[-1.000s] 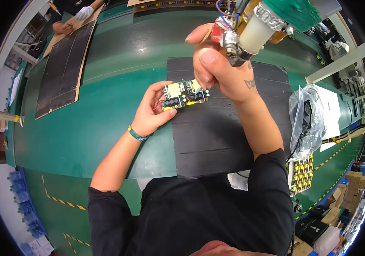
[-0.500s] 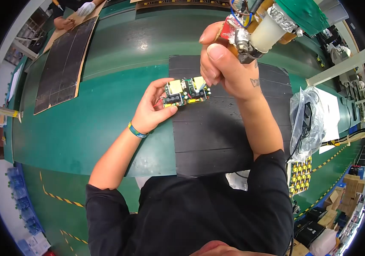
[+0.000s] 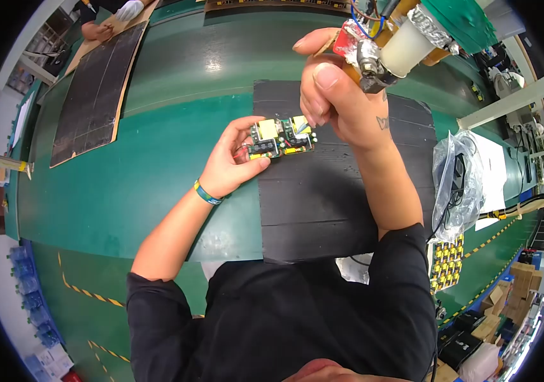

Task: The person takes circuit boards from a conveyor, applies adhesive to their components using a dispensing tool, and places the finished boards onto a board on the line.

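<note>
My left hand (image 3: 228, 167) grips a circuit board (image 3: 267, 131) by its left end, thumb along the near edge and fingers behind. The board carries yellow transformers, black capacitors and small green parts, and red wires show near my palm. Up at the right, my right hand (image 3: 339, 102) is closed round a wired dispensing gun (image 3: 405, 52) with a white cylinder, foil wrapping and a green cover. Its pale narrow tip (image 3: 302, 128) points down at the board's right half, overlapping the parts there. My right fingers hide most of the gun's lower body.
Under the board lies a black mat (image 3: 319, 210) on the green table (image 3: 106, 210). A clear plastic bag (image 3: 453, 184) with a black cable sits at the right, above a tray of yellow parts (image 3: 447, 264). Across the table, another person's gloved hand (image 3: 130, 10) is near a black-topped panel (image 3: 97, 95).
My left hand and the board have shifted slightly right. The gun and my right hand have also moved a little to the right; both grips stay the same.
</note>
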Demonstrator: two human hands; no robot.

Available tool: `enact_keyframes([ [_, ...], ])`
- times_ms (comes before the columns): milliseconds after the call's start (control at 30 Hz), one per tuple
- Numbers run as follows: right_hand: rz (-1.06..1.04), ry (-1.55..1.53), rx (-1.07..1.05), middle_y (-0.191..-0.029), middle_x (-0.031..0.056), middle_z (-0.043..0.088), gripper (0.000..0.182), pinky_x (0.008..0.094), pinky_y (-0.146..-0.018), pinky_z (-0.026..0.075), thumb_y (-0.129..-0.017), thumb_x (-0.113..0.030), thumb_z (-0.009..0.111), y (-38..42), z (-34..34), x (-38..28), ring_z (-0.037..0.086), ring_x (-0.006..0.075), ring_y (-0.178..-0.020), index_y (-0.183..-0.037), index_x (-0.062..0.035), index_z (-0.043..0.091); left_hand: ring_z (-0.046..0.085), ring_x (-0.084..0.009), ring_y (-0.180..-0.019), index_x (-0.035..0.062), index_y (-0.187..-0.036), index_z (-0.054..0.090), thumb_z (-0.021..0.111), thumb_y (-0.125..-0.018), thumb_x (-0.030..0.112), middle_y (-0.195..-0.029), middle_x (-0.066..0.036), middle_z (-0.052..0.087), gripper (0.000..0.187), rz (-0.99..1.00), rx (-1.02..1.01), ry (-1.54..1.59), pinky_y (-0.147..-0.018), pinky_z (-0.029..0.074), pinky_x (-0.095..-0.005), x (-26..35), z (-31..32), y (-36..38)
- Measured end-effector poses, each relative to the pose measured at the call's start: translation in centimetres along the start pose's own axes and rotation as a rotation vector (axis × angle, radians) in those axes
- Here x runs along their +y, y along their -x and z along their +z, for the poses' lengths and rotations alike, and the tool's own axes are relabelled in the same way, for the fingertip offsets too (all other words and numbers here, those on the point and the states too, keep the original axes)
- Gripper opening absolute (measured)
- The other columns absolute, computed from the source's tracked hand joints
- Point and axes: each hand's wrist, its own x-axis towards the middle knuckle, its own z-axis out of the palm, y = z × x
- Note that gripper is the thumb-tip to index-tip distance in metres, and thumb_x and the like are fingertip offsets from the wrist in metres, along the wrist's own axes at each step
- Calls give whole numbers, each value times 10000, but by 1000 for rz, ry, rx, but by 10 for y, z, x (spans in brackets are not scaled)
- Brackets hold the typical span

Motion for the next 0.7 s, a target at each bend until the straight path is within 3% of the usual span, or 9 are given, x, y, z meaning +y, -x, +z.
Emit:
enact_keyframes([
  [400,-37,8,-58,-546,32,480,332,238,-408,393,-907,-227,609,9,21,11,429,87,-427,-1100,19,496,552,-72,-944,32,-1305,384,662,-788,-66,-1071,-54,540,595,-80,-42,-21,-806,496,-233,-4,17,4],
  [700,-31,-8,-41,-552,34,488,347,241,-413,402,-903,-244,615,7,16,17,432,91,-426,-1103,15,500,555,-82,-978,35,-1316,381,662,-787,-65,-1096,-57,545,607,-111,-11,-60,-826,491,-231,-2,13,5],
])
